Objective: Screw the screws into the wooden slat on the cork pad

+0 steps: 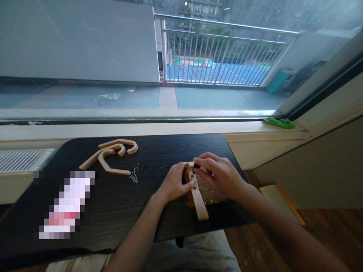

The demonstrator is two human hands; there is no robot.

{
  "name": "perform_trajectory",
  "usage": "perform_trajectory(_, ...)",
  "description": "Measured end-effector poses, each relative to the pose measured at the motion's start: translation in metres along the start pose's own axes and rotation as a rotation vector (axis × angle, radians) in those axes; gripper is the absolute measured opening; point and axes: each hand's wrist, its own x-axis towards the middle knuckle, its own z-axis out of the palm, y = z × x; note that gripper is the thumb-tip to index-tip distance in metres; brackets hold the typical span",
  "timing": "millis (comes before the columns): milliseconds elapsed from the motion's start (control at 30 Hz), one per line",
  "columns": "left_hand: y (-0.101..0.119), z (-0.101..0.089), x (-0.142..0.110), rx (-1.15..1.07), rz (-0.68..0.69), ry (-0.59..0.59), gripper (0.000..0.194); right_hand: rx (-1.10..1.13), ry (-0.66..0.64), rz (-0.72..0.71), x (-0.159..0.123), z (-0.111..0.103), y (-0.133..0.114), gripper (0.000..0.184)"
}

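Note:
A pale wooden bar (pixel 200 206) with dark holes lies across a brown, speckled board (pixel 207 185) near the table's front right. My left hand (pixel 176 183) grips the bar from its left side, thumb pressed on top and fingers round the far edge. Between the thumb and fingers of my right hand (pixel 217 173) is a small black-handled tool (pixel 196 166), which looks like a stubby screwdriver. Its metal tip points down at the bar near a hole; whether a screw sits under it is too small to tell. My right hand hides part of the board.
Several loose screws (pixel 134 175) lie left of my hands, beside curved wooden hooks (pixel 106 162). A blurred-out flat item (pixel 68 204) rests on the dark table (pixel 159 158) at the left. Beyond the table are a sill with a green cloth (pixel 280 123) and a window.

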Motion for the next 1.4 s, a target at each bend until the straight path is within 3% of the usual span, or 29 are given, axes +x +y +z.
perform_trajectory(633,0.000,0.001,-0.001,0.012,0.014,0.014,0.037,0.062,0.060,0.008,-0.001,-0.001,-0.003,0.023)
perform_trajectory(1133,0.002,-0.001,-0.001,0.029,-0.003,0.003,0.034,-0.020,-0.304,-0.023,0.028,-0.040,-0.009,0.011)
perform_trajectory(1400,0.001,-0.001,0.000,0.033,-0.003,0.005,0.040,-0.023,-0.331,0.005,0.030,-0.040,-0.007,0.016)
